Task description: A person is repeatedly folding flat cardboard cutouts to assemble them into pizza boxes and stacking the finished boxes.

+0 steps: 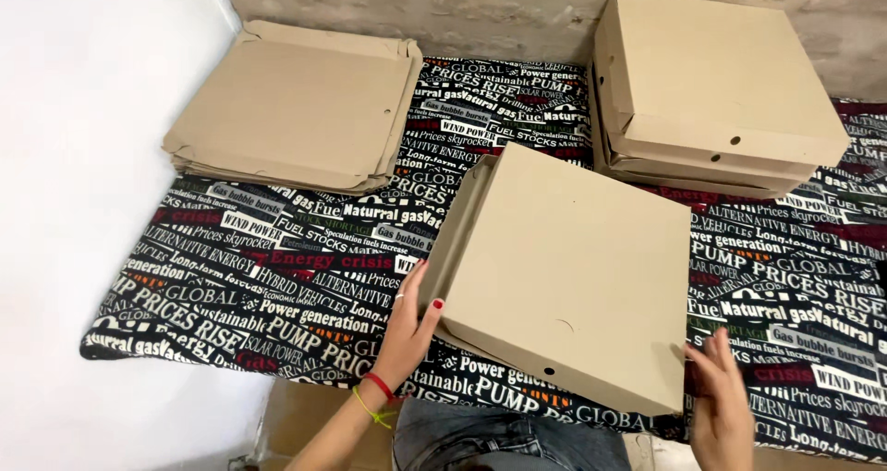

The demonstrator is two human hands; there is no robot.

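L to R. Flat stack of unfolded cardboard blanks (296, 110) lay far L on the printed cloth (277, 277), well apart from me, not in the way. My L hand (411, 328) had its fingers spread around the L corner of the closed cardboard box (568, 277), thumb on the lid edge, palm against the side wall; box sat mid-cloth, just in front of me, near edge tilted up a bit. My R hand (721, 406) was at the box's R front corner, fingers curled, but blurred, so I couldn't tell if it gripped or only touched. Risk imo: hold was at corners only, so the box could twist or slip R if that side wasn't gripped; L side flap looked partly untucked and could pop open. Stack of finished boxes (711, 92) stood back R, near the box's far corner, could get bumped.
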